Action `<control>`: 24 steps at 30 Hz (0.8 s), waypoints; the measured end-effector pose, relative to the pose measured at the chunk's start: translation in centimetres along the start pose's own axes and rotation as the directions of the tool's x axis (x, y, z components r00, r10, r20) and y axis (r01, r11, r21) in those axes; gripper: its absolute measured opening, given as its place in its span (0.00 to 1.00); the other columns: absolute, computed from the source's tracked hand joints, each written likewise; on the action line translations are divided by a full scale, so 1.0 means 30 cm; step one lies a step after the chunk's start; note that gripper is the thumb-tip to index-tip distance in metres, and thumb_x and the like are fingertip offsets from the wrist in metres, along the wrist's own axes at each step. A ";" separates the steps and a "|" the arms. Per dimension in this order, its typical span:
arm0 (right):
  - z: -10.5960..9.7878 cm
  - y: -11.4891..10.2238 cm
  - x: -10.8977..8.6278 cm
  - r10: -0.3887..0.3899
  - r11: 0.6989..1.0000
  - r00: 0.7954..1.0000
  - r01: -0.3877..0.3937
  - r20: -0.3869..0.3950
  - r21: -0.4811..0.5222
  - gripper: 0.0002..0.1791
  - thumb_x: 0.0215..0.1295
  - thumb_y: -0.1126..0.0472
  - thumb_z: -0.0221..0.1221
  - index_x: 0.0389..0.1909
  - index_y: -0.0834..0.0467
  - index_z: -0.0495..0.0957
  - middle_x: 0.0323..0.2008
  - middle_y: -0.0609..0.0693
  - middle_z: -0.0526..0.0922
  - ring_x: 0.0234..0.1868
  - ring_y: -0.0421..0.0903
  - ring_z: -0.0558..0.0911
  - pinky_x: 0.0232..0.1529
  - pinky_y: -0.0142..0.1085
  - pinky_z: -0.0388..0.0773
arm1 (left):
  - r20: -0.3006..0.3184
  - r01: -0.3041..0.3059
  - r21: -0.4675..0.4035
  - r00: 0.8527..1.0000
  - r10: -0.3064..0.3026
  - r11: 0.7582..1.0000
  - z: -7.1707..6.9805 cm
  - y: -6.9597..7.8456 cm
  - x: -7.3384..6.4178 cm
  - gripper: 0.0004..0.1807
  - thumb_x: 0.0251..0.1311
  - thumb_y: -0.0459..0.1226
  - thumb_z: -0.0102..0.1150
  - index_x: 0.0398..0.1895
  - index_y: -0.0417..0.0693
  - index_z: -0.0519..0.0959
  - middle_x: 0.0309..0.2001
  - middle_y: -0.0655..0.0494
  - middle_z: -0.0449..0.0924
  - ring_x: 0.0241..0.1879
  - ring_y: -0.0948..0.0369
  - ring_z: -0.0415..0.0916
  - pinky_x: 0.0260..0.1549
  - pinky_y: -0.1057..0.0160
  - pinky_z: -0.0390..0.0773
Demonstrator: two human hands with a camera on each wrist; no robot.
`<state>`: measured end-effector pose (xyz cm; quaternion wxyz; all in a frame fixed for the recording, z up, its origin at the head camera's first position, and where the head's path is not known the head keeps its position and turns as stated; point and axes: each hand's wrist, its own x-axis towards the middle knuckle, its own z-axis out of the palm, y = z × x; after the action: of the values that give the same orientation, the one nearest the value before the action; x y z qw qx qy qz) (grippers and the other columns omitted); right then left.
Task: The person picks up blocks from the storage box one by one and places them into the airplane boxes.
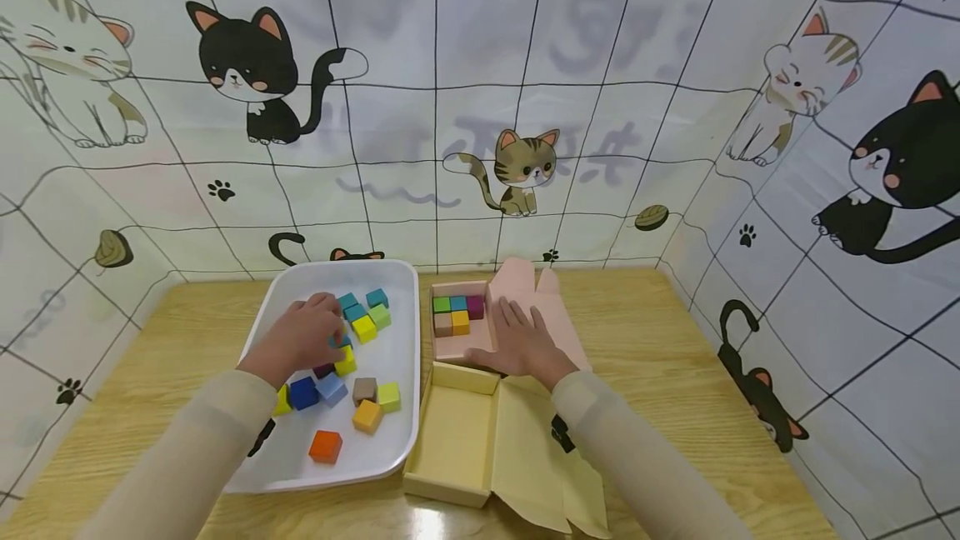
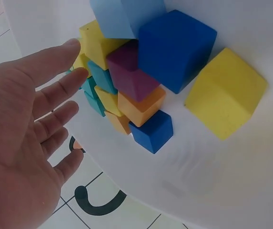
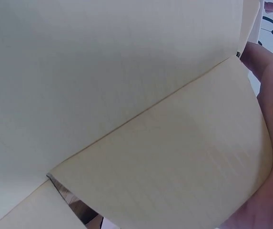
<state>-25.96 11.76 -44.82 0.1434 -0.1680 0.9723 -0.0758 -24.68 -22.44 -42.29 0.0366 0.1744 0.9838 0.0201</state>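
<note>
Over the white tray (image 1: 408, 407), my left hand (image 1: 300, 336) reaches toward the crowded coloured cubes. In the left wrist view, its fingers (image 2: 62, 88) are loosely bent and apart, with no cube between them. A yellow cube (image 2: 98, 43) and a purple cube (image 2: 131, 71) are close to the fingertips. My right hand (image 1: 517, 344) rests with spread fingers on the pink box's open lid (image 1: 558, 319), its thumb reaching over the front of the box. Inside the pink box (image 1: 457, 346), green, blue, purple, brown and orange cubes sit in two rows.
A yellow box (image 1: 457, 440) stands in front of the pink one, its lid (image 1: 525, 432) folded out to the right under my right forearm. An orange-red cube (image 1: 326, 447) lies near the tray's front. Cat-printed sheeting (image 1: 405, 132) surrounds the wooden table (image 1: 675, 407).
</note>
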 end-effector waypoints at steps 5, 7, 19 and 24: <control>0.004 0.000 0.008 0.021 1.000 1.000 -0.021 0.014 -0.007 0.56 0.61 0.24 0.43 0.78 0.55 0.35 0.79 0.55 0.39 0.80 0.54 0.42 0.77 0.56 0.31 | 0.040 0.013 0.006 0.999 -0.013 1.000 0.004 0.002 -0.007 0.11 0.48 0.46 0.73 0.21 0.55 0.81 0.49 0.49 0.75 0.54 0.48 0.66 0.59 0.41 0.70; 0.006 0.000 0.010 0.022 1.000 1.000 -0.022 0.012 -0.005 0.56 0.62 0.24 0.43 0.78 0.55 0.35 0.79 0.55 0.39 0.80 0.54 0.42 0.77 0.56 0.32 | 0.048 0.018 0.006 0.999 -0.018 1.000 0.012 0.000 -0.007 0.11 0.48 0.47 0.73 0.21 0.55 0.81 0.49 0.48 0.75 0.55 0.48 0.65 0.59 0.41 0.70; -0.016 -0.005 -0.006 0.009 1.000 1.000 -0.009 0.005 -0.020 0.56 0.62 0.24 0.42 0.78 0.56 0.38 0.79 0.56 0.40 0.80 0.54 0.43 0.77 0.56 0.34 | 0.037 0.001 0.001 0.999 -0.001 1.000 0.026 0.009 -0.003 0.12 0.44 0.47 0.76 0.23 0.55 0.82 0.51 0.49 0.75 0.56 0.49 0.65 0.59 0.41 0.70; -0.006 -0.001 -0.007 0.001 1.000 1.000 -0.001 -0.005 -0.010 0.56 0.61 0.24 0.43 0.78 0.56 0.38 0.79 0.56 0.41 0.79 0.54 0.44 0.77 0.57 0.35 | 0.049 0.005 -0.001 0.999 -0.005 1.000 0.032 0.017 -0.003 0.12 0.43 0.47 0.77 0.26 0.54 0.84 0.53 0.48 0.74 0.58 0.47 0.64 0.60 0.41 0.69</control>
<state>-25.81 11.81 -44.60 0.1402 -0.1679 0.9732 -0.0711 -24.35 -21.97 -43.20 0.0610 0.1725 0.9830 0.0164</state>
